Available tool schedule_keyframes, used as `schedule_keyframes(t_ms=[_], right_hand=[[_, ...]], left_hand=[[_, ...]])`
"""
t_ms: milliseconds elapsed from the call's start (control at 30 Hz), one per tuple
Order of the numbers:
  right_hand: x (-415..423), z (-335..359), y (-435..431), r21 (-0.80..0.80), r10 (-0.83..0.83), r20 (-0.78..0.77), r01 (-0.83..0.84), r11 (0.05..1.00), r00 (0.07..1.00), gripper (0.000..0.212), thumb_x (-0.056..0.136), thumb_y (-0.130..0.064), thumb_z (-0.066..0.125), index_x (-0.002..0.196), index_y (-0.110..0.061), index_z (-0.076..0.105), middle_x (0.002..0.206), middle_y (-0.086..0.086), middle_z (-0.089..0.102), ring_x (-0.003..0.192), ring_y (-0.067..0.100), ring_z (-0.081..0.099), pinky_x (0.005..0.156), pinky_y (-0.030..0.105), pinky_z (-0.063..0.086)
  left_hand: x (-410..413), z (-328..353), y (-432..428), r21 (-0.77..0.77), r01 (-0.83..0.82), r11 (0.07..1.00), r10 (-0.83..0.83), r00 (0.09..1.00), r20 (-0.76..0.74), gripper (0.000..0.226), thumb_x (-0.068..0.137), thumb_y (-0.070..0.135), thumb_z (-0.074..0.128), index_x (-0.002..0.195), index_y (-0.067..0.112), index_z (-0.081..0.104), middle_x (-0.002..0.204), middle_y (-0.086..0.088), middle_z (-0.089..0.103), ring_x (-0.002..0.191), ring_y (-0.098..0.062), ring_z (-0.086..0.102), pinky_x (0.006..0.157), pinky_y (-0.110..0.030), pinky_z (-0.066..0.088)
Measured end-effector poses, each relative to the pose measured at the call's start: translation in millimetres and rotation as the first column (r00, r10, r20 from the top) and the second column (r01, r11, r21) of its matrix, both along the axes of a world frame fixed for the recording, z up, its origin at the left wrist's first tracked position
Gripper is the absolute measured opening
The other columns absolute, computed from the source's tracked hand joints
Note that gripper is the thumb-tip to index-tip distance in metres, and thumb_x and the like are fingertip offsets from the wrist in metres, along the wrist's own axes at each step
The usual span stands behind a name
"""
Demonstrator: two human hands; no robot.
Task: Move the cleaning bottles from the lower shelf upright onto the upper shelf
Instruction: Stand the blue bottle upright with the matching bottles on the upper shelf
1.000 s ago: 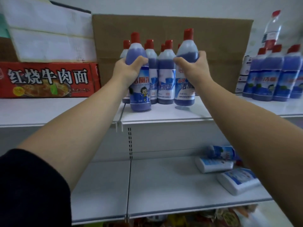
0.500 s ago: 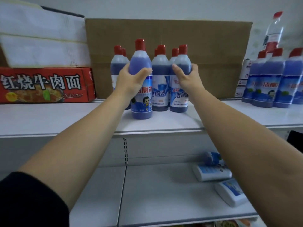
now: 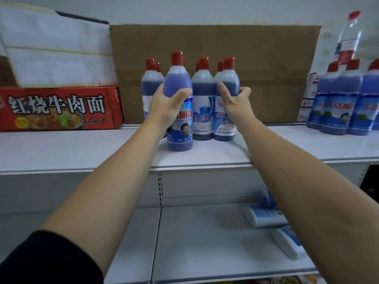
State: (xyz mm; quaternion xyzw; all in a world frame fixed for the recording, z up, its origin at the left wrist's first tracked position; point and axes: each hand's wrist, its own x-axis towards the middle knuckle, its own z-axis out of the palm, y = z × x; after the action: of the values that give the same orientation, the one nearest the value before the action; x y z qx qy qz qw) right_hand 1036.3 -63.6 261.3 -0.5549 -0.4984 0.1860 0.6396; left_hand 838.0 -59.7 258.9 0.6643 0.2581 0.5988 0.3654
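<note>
My left hand [image 3: 168,105] grips a blue cleaning bottle with a red cap [image 3: 180,128], which stands upright near the front of the upper shelf [image 3: 82,152]. My right hand [image 3: 235,103] grips a second upright blue bottle [image 3: 224,124], set beside several other red-capped bottles [image 3: 202,99] further back. On the lower shelf [image 3: 205,242] a blue bottle [image 3: 267,198] and two white bottles [image 3: 264,217] [image 3: 287,241] lie on their sides, partly hidden by my right forearm.
A brown cardboard box [image 3: 256,68] stands behind the bottles. A red noodle carton [image 3: 59,108] with white boxes [image 3: 55,50] on top sits at the left. Several more blue bottles [image 3: 340,103] and a clear bottle [image 3: 348,35] stand at the right.
Both bottles have come down onto the upper shelf; the right one was pushed back next to the group. The camera view has dropped slightly.
</note>
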Motion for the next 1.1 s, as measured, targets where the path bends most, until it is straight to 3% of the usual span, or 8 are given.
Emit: schedule_keyframes(t_ms=[133, 267, 367, 567, 700, 800, 967, 1100], right_hand=[[3.3, 1.6, -16.9, -0.153, 0.013, 0.065, -0.003, 0.988, 0.998, 0.076, 0.088, -0.058, 0.062, 0.142, -0.016, 0.029, 0.131, 0.006, 0.055, 0.114, 0.026, 0.059, 0.096, 0.046, 0.053], [14.7, -8.2, -40.0, -0.292, 0.007, 0.328, 0.094, 0.952, 0.945, 0.058, 0.09, -0.032, 0.072, 0.137, -0.011, 0.046, 0.124, 0.002, 0.062, 0.113, 0.023, 0.061, 0.097, 0.041, 0.052], [21.5, -16.8, -61.3, -0.334, -0.002, 0.561, 0.229, 0.914, 0.828, 0.054, 0.091, -0.031, 0.07, 0.138, -0.01, 0.053, 0.13, 0.006, 0.063, 0.113, 0.024, 0.061, 0.097, 0.038, 0.049], [36.0, -17.9, -117.0, -0.352, 0.066, 0.792, 0.366, 0.861, 0.606, 0.041, 0.093, -0.035, 0.064, 0.129, -0.016, 0.064, 0.132, 0.006, 0.063, 0.118, 0.027, 0.058, 0.1, 0.032, 0.045], [63.3, -19.3, -157.7, -0.355, 0.087, 0.84, 0.421, 0.835, 0.536, 0.031, 0.093, -0.031, 0.062, 0.119, -0.017, 0.071, 0.123, 0.005, 0.067, 0.112, 0.026, 0.061, 0.095, 0.032, 0.049], [98.0, -18.8, -190.2, -0.363, 0.079, 0.838, 0.444, 0.82, 0.54, 0.03, 0.093, -0.033, 0.062, 0.117, -0.018, 0.071, 0.119, 0.004, 0.068, 0.107, 0.023, 0.063, 0.091, 0.034, 0.051], [169.1, -25.5, -250.4, -0.342, 0.056, 0.868, 0.512, 0.788, 0.494, 0.033, 0.097, -0.034, 0.056, 0.124, -0.017, 0.067, 0.127, 0.005, 0.064, 0.115, 0.025, 0.058, 0.1, 0.039, 0.048], [230.8, -31.5, -301.0, -0.338, 0.018, 0.864, 0.555, 0.76, 0.503, 0.034, 0.098, -0.033, 0.056, 0.127, -0.016, 0.065, 0.128, 0.006, 0.063, 0.115, 0.024, 0.058, 0.1, 0.037, 0.046]], left_hand=[[-2.0, 2.0, -3.8, -0.031, 0.007, 0.999, -0.008, 1.0, -0.027, 0.066, 0.058, 0.056, 0.07, 0.113, 0.023, 0.06, 0.106, -0.006, 0.071, 0.097, -0.021, 0.072, 0.082, -0.035, 0.061], [-2.9, 3.4, -6.6, -0.075, 0.031, 0.997, -0.033, 0.999, -0.025, 0.047, 0.07, 0.047, 0.072, 0.11, 0.026, 0.061, 0.107, -0.006, 0.072, 0.098, -0.021, 0.072, 0.09, -0.045, 0.059], [0.3, 3.9, -13.7, -0.073, 0.044, 0.996, -0.046, 0.999, -0.02, 0.046, 0.069, 0.046, 0.076, 0.108, 0.026, 0.061, 0.105, -0.005, 0.071, 0.097, -0.022, 0.072, 0.089, -0.043, 0.06], [23.8, 14.1, -43.8, -0.147, 0.043, 0.988, -0.043, 0.999, 0.004, 0.043, 0.075, 0.037, 0.084, 0.11, 0.023, 0.064, 0.101, -0.001, 0.074, 0.088, -0.017, 0.073, 0.075, -0.034, 0.061], [66.1, 16.1, -77.8, -0.142, 0.129, 0.982, -0.125, 0.992, 0.034, 0.031, 0.079, 0.028, 0.082, 0.104, 0.02, 0.065, 0.096, -0.005, 0.074, 0.086, -0.022, 0.074, 0.073, -0.036, 0.062], [105.8, 16.4, -105.8, -0.121, 0.175, 0.977, -0.176, 0.984, 0.003, 0.041, 0.072, 0.035, 0.085, 0.103, 0.018, 0.066, 0.088, -0.001, 0.071, 0.077, -0.018, 0.071, 0.07, -0.033, 0.06], [180.2, 15.8, -153.5, -0.132, 0.215, 0.968, -0.213, 0.977, 0.028, 0.034, 0.079, 0.029, 0.083, 0.104, 0.014, 0.066, 0.081, 0.0, 0.07, 0.066, -0.013, 0.069, 0.063, -0.029, 0.058], [235.9, 15.3, -184.8, -0.158, 0.223, 0.962, -0.224, 0.975, 0.01, 0.044, 0.076, 0.036, 0.084, 0.109, 0.015, 0.066, 0.089, 0.0, 0.072, 0.075, -0.015, 0.072, 0.066, -0.033, 0.06]])
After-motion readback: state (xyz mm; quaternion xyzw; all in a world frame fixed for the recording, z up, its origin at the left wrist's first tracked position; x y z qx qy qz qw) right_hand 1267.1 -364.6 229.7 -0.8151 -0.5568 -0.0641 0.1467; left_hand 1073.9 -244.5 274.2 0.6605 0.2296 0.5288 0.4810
